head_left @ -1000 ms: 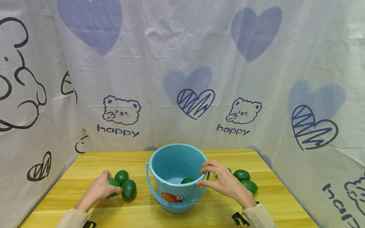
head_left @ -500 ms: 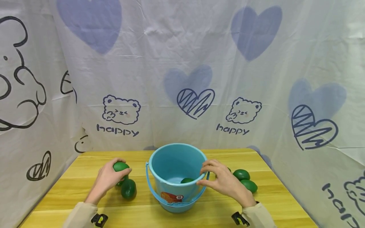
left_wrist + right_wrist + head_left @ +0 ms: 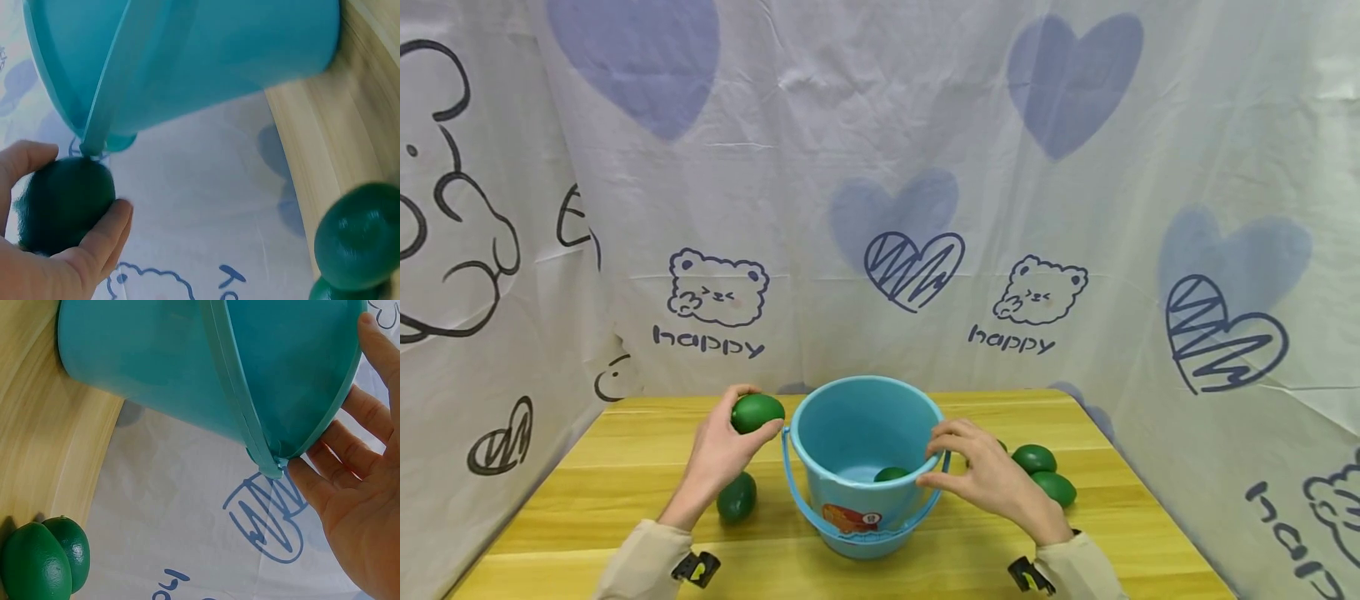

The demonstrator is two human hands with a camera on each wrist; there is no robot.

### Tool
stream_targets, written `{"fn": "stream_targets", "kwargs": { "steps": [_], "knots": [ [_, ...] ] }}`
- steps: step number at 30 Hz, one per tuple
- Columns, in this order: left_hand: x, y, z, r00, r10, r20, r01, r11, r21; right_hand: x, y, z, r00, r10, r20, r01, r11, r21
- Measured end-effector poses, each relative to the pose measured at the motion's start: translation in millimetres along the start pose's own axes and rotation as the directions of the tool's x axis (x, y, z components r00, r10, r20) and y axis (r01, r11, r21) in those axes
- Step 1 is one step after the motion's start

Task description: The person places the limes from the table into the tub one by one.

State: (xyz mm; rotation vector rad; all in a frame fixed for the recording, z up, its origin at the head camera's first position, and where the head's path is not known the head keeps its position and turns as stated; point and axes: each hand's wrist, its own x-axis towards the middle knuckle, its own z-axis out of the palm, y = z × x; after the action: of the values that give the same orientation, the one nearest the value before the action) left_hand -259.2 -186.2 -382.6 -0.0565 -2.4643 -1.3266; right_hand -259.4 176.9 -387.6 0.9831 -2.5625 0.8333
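My left hand [image 3: 718, 454] pinches a smooth dark green avocado [image 3: 757, 413] between thumb and fingers, raised beside the left rim of a light blue bucket [image 3: 895, 500]. In the left wrist view that avocado [image 3: 65, 203] overlaps the bucket's handle joint. Fingertips of my right hand [image 3: 992, 479] rest along the bucket's right rim, the fingers spread and only slightly bent. Another avocado [image 3: 891, 474] lies inside the bucket, partly hidden by the front wall. On the left of the table sits one more avocado [image 3: 737, 497]; the left wrist view shows a second avocado [image 3: 344, 290] against it.
Right of the bucket lie two avocados [image 3: 1034, 459] side by side, with another avocado [image 3: 1002, 446] mostly hidden behind my right hand. The bucket's handle [image 3: 797, 492] hangs down in front. A printed cloth [image 3: 805, 208] stands behind the wooden table [image 3: 587, 500].
My left hand has lifted one avocado out of the left group and carried it up and right to the bucket's rim. The right hand stays at the rim.
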Motion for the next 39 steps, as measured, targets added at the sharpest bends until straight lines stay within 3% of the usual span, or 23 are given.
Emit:
{"fn": "stream_targets", "kwargs": {
  "steps": [6,14,18,23,29,39],
  "knots": [
    [-3.2,6.9,11.4,0.993,0.104,-0.058,-0.108,0.992,-0.064,0,0,1,1.000,-0.008,-0.002,0.008,1.000,0.003],
    [-6.7,16.2,25.3,0.976,0.209,-0.056,-0.215,0.967,-0.141,-1,-1,0,1.000,-0.005,0.000,0.005,1.000,0.000],
    [-6.5,17.8,32.9,0.954,0.296,-0.050,-0.300,0.944,-0.140,-1,-1,0,1.000,-0.003,-0.001,0.003,1.000,-0.001],
    [-7.3,20.1,40.6,0.923,0.381,-0.059,-0.384,0.921,-0.069,-1,-1,0,1.000,-0.004,-0.001,0.004,1.000,-0.003],
    [-8.8,22.1,44.3,0.915,0.401,-0.039,-0.402,0.915,-0.035,-1,-1,0,1.000,-0.006,-0.004,0.006,1.000,-0.008],
    [-6.1,22.0,44.0,0.917,0.399,0.006,-0.399,0.917,-0.021,-1,-1,0,1.000,-0.014,-0.008,0.014,1.000,-0.005]
  ]
}}
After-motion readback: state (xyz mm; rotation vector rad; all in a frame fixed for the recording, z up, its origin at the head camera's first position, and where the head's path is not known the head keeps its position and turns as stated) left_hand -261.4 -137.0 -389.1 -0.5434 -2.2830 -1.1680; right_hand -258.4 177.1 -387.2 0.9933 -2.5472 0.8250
